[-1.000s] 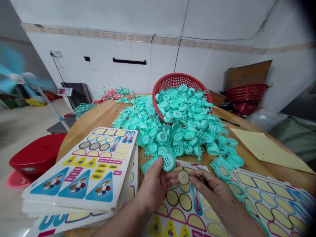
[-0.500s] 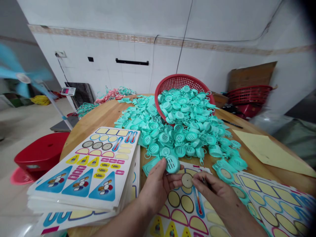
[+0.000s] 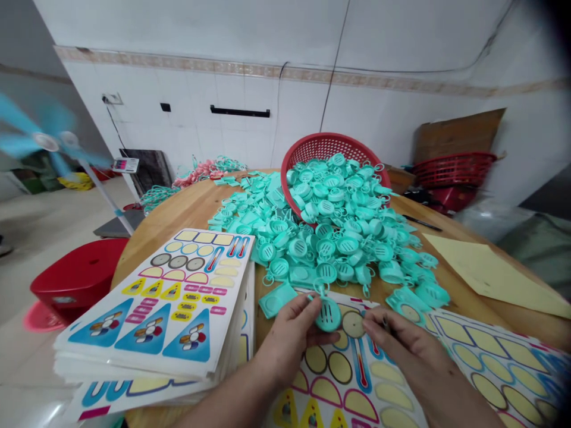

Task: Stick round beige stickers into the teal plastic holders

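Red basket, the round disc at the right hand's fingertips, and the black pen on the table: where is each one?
Red basket [image 3: 330, 144]: head view, perforated wall at the back.
Round disc [image 3: 353, 324]: head view, middle of its face.
Black pen [image 3: 422, 223]: head view, middle of its barrel.

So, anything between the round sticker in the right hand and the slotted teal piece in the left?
Nothing visible. The round sticker in the right hand sits right beside the slotted teal piece. The left hand's lower fingers pass below that piece, not between.
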A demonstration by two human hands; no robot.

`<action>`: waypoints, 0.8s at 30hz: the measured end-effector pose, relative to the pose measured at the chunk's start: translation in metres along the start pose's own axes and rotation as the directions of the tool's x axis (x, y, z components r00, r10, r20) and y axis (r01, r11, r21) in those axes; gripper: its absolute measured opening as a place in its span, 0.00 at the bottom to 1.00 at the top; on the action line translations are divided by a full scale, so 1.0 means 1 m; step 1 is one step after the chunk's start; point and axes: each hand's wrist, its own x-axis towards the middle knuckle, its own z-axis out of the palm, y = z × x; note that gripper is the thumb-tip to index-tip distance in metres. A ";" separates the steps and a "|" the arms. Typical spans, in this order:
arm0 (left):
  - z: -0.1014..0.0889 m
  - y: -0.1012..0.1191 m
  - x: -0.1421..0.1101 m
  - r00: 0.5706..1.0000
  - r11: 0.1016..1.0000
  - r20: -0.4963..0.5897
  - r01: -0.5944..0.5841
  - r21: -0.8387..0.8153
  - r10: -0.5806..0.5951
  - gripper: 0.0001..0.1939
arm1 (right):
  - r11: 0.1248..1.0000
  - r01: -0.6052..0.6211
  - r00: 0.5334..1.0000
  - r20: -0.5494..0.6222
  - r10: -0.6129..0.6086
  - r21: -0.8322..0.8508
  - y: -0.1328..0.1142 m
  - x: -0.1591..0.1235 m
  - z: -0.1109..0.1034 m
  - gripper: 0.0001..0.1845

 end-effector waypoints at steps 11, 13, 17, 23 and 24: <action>0.002 -0.008 -0.002 0.995 0.994 0.051 0.090 -0.069 -0.087 0.14 | 0.994 0.068 0.986 0.155 -0.053 -0.091 0.014 0.005 0.004 0.13; 0.003 -0.009 -0.003 0.996 0.994 0.046 0.085 -0.068 -0.082 0.14 | 0.994 0.057 0.988 0.151 -0.042 -0.096 0.015 0.005 0.004 0.13; 0.005 -0.009 -0.003 0.997 0.995 0.047 0.068 -0.067 -0.065 0.13 | 0.993 0.064 0.988 0.149 -0.048 -0.099 0.024 0.010 0.003 0.13; 0.003 -0.014 -0.002 0.998 0.999 0.048 0.040 -0.024 -0.039 0.13 | 0.988 0.086 0.989 0.128 -0.070 -0.126 0.027 0.012 0.004 0.13; 0.003 -0.015 -0.002 0.998 0.999 0.052 0.037 -0.020 -0.036 0.14 | 0.988 0.087 0.990 0.121 -0.071 -0.127 0.025 0.011 0.005 0.13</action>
